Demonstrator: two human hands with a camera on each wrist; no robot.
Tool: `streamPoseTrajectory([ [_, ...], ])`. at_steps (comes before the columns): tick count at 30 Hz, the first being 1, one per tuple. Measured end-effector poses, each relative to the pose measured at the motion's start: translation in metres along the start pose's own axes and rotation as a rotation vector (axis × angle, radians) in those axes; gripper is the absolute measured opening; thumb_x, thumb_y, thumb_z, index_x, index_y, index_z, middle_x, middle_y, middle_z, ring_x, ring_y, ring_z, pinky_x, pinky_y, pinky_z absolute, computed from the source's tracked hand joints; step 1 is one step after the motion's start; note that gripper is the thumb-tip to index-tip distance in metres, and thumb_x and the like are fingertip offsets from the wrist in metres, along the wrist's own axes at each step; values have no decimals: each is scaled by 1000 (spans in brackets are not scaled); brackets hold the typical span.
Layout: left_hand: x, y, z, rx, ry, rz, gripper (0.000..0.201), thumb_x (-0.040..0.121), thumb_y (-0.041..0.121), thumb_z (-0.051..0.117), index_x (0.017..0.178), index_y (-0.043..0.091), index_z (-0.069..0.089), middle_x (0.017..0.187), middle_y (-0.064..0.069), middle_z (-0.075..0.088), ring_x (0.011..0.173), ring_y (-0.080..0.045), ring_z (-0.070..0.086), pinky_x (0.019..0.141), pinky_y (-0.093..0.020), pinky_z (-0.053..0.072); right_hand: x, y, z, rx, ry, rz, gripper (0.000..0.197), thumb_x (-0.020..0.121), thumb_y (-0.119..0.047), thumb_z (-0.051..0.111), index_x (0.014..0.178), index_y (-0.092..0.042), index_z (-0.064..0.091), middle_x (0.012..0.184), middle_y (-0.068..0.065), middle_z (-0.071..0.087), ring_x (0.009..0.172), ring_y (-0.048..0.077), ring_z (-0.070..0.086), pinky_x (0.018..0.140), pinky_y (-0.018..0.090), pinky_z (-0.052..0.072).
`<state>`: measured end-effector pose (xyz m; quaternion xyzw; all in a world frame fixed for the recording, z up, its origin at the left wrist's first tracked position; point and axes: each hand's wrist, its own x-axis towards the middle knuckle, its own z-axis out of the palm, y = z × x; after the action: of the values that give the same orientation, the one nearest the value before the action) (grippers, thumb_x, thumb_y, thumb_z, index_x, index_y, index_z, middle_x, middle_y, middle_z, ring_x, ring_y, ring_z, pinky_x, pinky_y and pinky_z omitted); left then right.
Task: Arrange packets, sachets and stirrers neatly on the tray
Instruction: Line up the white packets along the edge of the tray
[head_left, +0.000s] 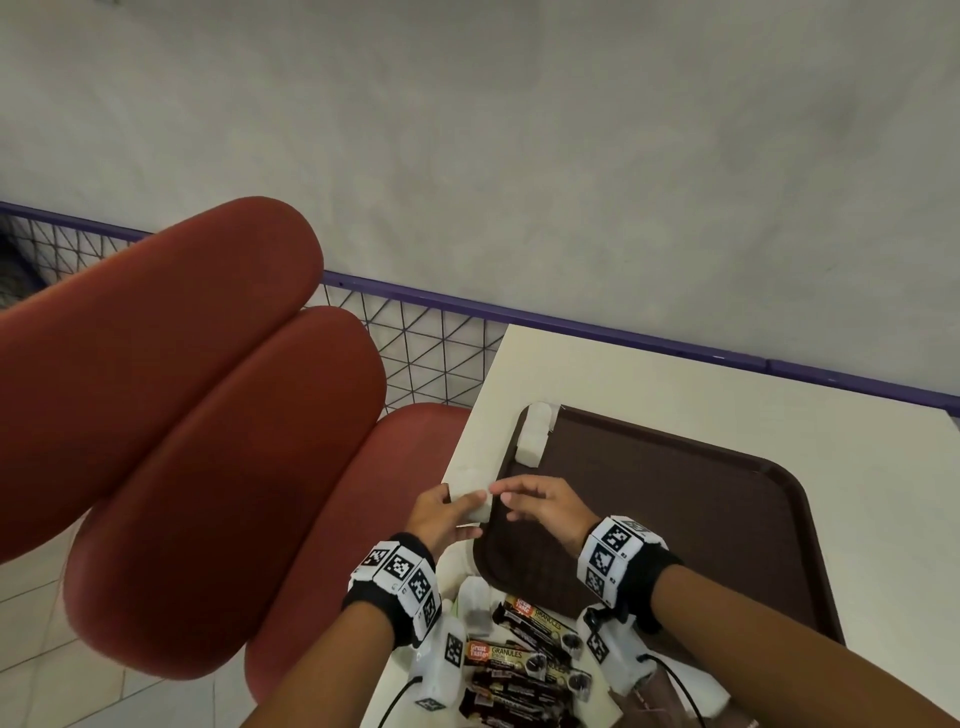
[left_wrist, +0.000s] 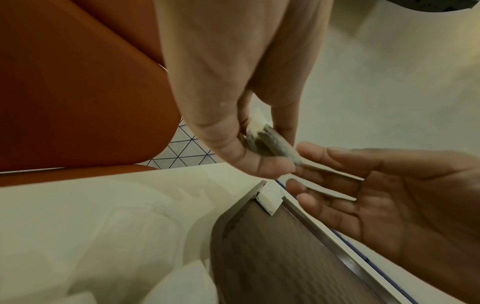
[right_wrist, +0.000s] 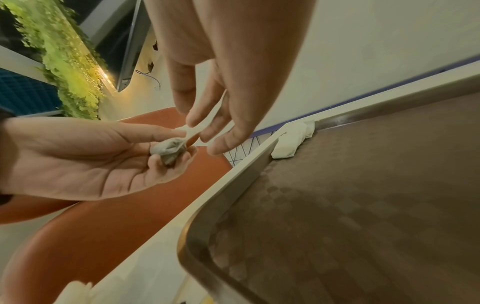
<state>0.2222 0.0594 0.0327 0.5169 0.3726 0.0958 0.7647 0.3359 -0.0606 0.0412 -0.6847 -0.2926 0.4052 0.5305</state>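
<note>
A person's left hand (head_left: 441, 514) pinches a small white sachet (head_left: 475, 506) between thumb and curled fingers at the near-left edge of a brown tray (head_left: 727, 519), while the right hand (head_left: 540, 504) reaches in beside it, fingers loosely spread and its fingertips touching the sachet's paper edge without clearly closing on it. Two more white sachets (head_left: 532, 434) lie in a row along the tray's far-left corner; dark coffee packets (head_left: 524, 660) wait in a loose heap on the white table (head_left: 649, 374) near the wrists. The held sachet looks light, soft and crumpled, its fill bunched at one end, so it would likely be best taken by the flat paper margin and laid down gently rather than squeezed. Printing on it cannot be made out, the wrists cut off part of the packet pile, and no stirrers can be identified with confidence.
</note>
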Motion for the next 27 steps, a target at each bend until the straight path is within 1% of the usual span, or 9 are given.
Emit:
streamPoseTrajectory([
  [3,0,0,1,10,-11,1,27,88,10,61,113,-2,57,95,-13,64,79,-20,62,53,-21,52,0,-2,1,28,-1,3,25,91,-2,51,113,4,62,111,11,64,89,5,60,71,12,51],
  [7,2,0,1,-36,-14,-9,19,89,11,60,106,1,60,95,-14,67,77,-20,64,55,-22,52,3,0,0,72,94,-36,24,91,-2,51,112,3,62,108,10,63,89,8,60,73,14,53],
  [12,7,-1,6,-77,-15,-23,9,89,7,59,94,-1,57,88,-15,65,71,-20,64,51,-22,53,6,10,11,131,115,-38,22,87,5,54,109,7,60,89,5,61,80,13,60,67,16,54],
  [15,11,-4,6,-96,25,-25,12,90,7,58,94,-2,54,95,-20,61,74,-23,64,51,-22,54,18,16,10,94,302,-25,16,84,8,56,97,1,64,82,4,59,72,14,59,64,16,53],
  [17,14,-5,3,-112,80,-1,6,91,5,56,92,0,51,93,-22,56,73,-25,64,51,-22,55,29,21,5,57,441,17,21,82,11,56,89,-7,65,81,4,58,71,16,58,62,15,52],
  [20,17,-5,-5,-145,129,22,7,92,2,53,90,-4,57,89,-22,61,75,-26,64,51,-20,55,45,26,-5,-13,596,74,25,79,13,53,89,-5,66,81,5,59,66,17,56,58,10,49],
  [23,16,-4,-15,-174,149,40,11,91,1,54,95,-6,60,86,-19,64,77,-26,65,53,-20,55,58,34,-11,-108,635,91,26,79,14,51,91,-2,67,85,9,61,78,23,58,76,30,52],
  [25,17,-4,-22,-176,169,52,14,92,1,53,101,-7,60,87,-18,65,77,-25,65,52,-19,55,64,36,-11,-162,636,101,31,79,16,46,89,-4,67,84,10,60,81,25,57,78,33,49],
  [27,17,-3,-28,-176,189,56,13,92,0,52,100,-6,60,86,-17,65,72,-22,66,51,-19,54,67,38,-9,-190,638,113,35,79,17,42,89,-6,67,87,12,60,85,28,59,78,32,48],
])
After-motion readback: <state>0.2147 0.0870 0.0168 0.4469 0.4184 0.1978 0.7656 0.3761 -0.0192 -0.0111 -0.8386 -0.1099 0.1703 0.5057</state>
